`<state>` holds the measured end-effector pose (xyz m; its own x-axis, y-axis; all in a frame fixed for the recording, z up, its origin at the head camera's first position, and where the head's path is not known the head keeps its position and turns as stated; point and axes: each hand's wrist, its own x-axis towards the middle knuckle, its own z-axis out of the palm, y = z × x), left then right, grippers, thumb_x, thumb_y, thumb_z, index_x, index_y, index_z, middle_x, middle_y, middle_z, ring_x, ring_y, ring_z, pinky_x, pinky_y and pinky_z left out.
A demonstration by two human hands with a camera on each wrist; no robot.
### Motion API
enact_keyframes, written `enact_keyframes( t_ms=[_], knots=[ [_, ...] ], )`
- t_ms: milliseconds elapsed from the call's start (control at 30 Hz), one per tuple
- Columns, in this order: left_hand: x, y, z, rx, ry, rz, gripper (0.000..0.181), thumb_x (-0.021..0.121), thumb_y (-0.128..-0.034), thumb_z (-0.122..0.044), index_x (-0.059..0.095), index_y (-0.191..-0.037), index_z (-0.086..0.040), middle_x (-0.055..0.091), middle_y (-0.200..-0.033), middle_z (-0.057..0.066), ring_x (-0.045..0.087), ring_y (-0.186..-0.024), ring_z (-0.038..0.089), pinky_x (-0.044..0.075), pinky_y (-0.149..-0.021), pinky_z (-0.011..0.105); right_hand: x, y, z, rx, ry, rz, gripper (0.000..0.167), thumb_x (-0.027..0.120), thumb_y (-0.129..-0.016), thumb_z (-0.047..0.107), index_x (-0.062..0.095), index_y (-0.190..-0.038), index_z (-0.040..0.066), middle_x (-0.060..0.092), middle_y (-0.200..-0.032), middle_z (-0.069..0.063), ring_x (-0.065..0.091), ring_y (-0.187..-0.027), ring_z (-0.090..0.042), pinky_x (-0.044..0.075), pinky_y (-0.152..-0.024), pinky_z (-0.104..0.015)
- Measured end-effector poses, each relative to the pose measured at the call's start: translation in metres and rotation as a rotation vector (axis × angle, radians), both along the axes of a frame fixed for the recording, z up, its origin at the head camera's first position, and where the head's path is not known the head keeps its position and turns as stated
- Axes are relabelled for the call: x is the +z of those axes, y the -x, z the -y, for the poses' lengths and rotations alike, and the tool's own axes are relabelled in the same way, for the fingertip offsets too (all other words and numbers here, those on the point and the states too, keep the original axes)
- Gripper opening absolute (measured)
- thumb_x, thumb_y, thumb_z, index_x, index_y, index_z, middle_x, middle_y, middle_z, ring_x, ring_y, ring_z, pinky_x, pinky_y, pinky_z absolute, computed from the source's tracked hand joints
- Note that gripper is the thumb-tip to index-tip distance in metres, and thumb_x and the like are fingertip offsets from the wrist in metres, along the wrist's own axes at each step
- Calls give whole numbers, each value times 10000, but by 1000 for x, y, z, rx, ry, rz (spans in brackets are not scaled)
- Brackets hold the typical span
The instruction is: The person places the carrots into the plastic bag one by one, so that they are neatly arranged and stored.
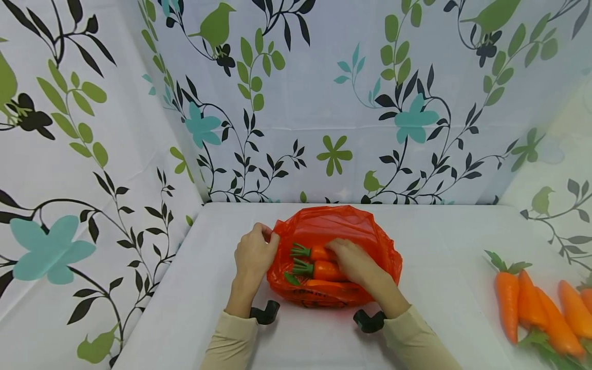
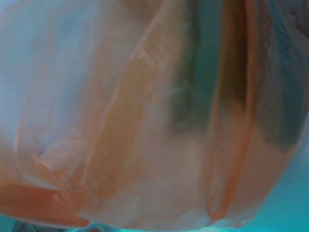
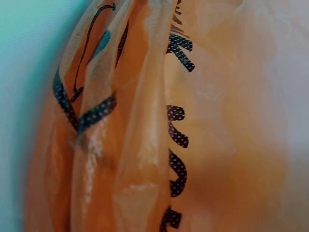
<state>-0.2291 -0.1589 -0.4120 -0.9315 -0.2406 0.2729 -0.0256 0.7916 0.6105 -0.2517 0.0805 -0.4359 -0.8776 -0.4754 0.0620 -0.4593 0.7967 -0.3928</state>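
Observation:
A red plastic bag [image 1: 342, 223] lies on the white table with its mouth toward the camera, and several orange carrots [image 1: 327, 271] with green tops rest inside it. At its left edge my left hand [image 1: 253, 254] pinches the rim between thumb and fingers. My right hand [image 1: 358, 262] reaches into the bag, its curled fingers on the upper carrot [image 1: 320, 253]; the fingertips are partly hidden. Bag plastic [image 2: 130, 121] fills most of the left wrist view. Black print shows on the bag [image 3: 140, 145] in the right wrist view, and neither wrist view shows a hand.
More orange carrots [image 1: 507, 303] with green leaves lie on the white table [image 1: 444, 246] at the far right, some cut off by the frame edge. Patterned cloth [image 1: 296, 103] with leaves and birds hangs behind and at the sides.

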Motion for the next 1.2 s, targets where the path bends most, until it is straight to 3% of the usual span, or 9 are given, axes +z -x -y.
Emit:
enact_keyframes(
  t_ms=[200,433,767,933,1200],
  knots=[
    [0,0,-1,-2,4,-3,237,585,-919,-277,640,-1013,-67,705,-856,105,581,-630,200,576,-620,369,6,-3,-2,15,9,-58,357,653,-921,21,630,-1275,59,657,-1260,-98,612,-1199,-284,488,-1061,-485],
    [1,-1,0,2,1,3,246,585,-925,-289,641,-1026,-71,708,-872,105,583,-639,205,579,-637,370,11,-7,-5,27,0,-133,361,665,-918,42,626,-1277,58,645,-1302,-118,591,-1255,-308,470,-1078,-498],
    [1,-2,1,-5,-3,3,251,589,-924,-284,643,-1028,-62,709,-870,108,578,-628,198,582,-632,368,28,-29,-14,33,34,-296,410,725,-891,115,629,-1287,71,644,-1305,-105,588,-1257,-308,488,-1061,-484],
    [2,-1,1,-3,-3,5,252,589,-923,-284,642,-1028,-61,708,-869,109,584,-635,201,581,-637,376,30,-36,-21,44,65,-400,412,754,-861,106,646,-1257,61,661,-1260,-91,608,-1217,-299,506,-1037,-474],
    [1,-1,0,-5,2,10,256,597,-924,-286,640,-1033,-59,709,-875,113,584,-636,201,590,-650,386,36,-48,-32,38,110,-440,431,754,-870,152,641,-1274,51,661,-1262,-96,597,-1219,-300,511,-1029,-474]
  ],
)
